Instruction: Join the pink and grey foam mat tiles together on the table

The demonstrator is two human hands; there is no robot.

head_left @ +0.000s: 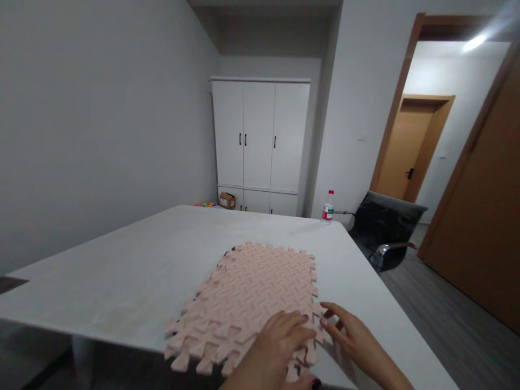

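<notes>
Pink foam puzzle mats [252, 295] with toothed interlocking edges lie joined on the white table [134, 265], reaching past its near edge. My left hand [280, 341] rests flat on the near right part of the mats, fingers stretched out. My right hand [351, 336] lies beside it at the mats' right edge, fingers apart, its fingertips touching the toothed border. Neither hand holds anything.
A plastic water bottle [328, 207] stands at the table's far right corner. A black office chair [384, 230] sits to the right of the table. A white cabinet [260, 143] stands against the back wall, a small cardboard box [227, 200] at its foot. Wooden doors are on the right.
</notes>
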